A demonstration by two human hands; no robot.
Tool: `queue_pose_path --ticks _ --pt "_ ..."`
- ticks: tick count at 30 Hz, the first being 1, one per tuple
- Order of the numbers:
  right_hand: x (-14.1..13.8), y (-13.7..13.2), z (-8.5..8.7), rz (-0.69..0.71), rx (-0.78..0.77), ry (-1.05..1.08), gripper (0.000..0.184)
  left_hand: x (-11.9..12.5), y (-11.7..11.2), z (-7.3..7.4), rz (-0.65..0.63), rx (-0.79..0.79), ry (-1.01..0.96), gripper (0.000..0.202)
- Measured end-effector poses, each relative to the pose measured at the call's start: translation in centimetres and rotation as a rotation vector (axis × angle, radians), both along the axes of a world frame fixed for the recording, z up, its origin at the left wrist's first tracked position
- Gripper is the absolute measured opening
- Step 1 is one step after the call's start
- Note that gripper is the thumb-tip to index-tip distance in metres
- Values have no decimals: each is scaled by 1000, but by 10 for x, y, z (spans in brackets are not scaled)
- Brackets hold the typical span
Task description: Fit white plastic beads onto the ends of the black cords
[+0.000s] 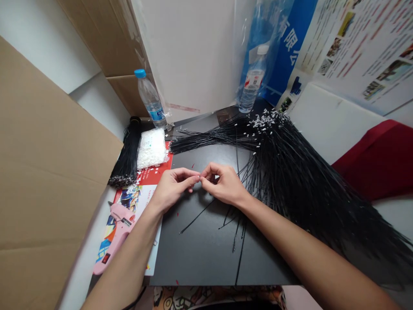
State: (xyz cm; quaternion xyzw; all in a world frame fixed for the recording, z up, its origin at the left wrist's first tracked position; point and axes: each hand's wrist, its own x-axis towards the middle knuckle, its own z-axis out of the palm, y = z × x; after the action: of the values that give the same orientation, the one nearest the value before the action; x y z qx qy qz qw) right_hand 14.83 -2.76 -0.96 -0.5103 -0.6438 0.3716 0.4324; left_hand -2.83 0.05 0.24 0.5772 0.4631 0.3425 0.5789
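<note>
Delicately, the left hand (174, 189) and right hand (224, 185) meet in a tight pinch above the black worktop board (200, 258), their fingertips (195, 176) touching. Both hands are closed, but whatever lies between them is too small or too hidden to make out, so I cannot tell exactly what they grasp. Just below, a few loose black wire strands (196, 216) lie on the board, and one may run up toward the right hand, though that cannot be confirmed. To the right, a fanned bundle of black wires (300, 185) spreads over the board and past its right edge, with small white tips (267, 122) clustered at its far end. Near the back left corner lie a tighter black wire bundle (127, 155) and a bag of white pellets (151, 148). A pink glue gun (114, 230) rests on a printed leaflet (142, 198) beside the board's left edge. Risks: so small a piece could slip from the pinch if the fingertips loosen, and a sleeve or forearm dragging across the fanned wires could tangle them or pull them over the edge.
</note>
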Motion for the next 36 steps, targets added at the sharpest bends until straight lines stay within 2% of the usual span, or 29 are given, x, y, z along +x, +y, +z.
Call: queue_pose_path --ticks 4,11,16,21,28,36 --pt "2 0 -2 20 23 -21 9 1 -1 0 17 4 -24 26" --pt "3 4 0 79 -51 51 17 0 1 3 25 -3 -66 25" --pt "3 3 1 49 9 -35 10 0 2 2 27 -18 -56 24" --pt "2 2 1 35 36 -31 12 2 0 3 22 -37 -56 24" --pt "-3 -1 3 37 36 -24 12 4 -1 -2 27 -72 -92 32" --pt "-3 0 -1 9 119 -59 12 7 -1 -3 93 -95 -134 41"
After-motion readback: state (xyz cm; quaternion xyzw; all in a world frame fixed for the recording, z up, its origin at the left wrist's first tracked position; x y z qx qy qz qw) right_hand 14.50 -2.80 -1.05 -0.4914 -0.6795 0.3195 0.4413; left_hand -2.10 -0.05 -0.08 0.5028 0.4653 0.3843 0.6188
